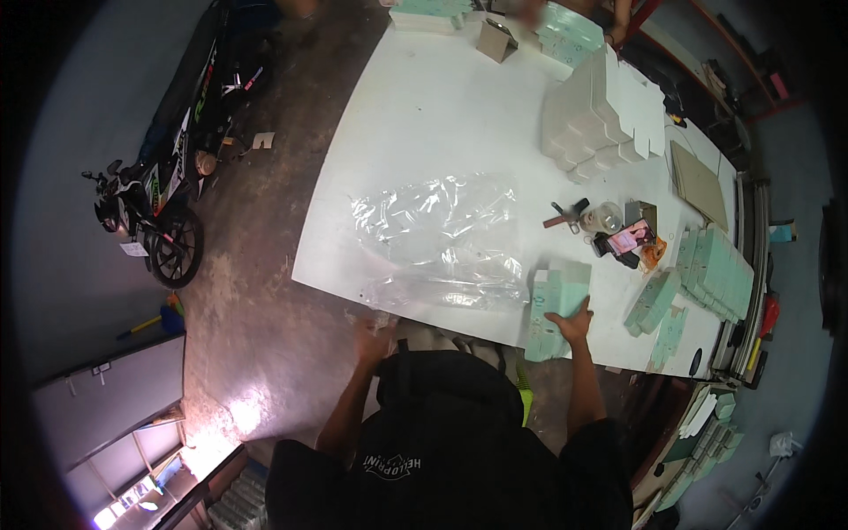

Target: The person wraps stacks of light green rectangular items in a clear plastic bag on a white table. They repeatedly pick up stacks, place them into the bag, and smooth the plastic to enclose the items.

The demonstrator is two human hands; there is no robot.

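A large clear plastic bag (442, 243) lies crinkled across the near middle of the white table. At its near left corner, over the table edge, my left hand (374, 340) is closed on what looks like the bag's plastic; its fingertips are slightly blurred. My right hand (572, 323) grips a bundle of flat pale green cartons (556, 287), thumb and fingers spread across it. That bundle rests at the near table edge, just right of the bag.
Tall stacks of white folded cartons (587, 115) stand at the far right. Nearer are a phone (632, 237), a clear jar (605, 217) and more green cartons (715, 274). Another person's arm (621, 22) shows at the far edge. A motorcycle (168, 185) stands left.
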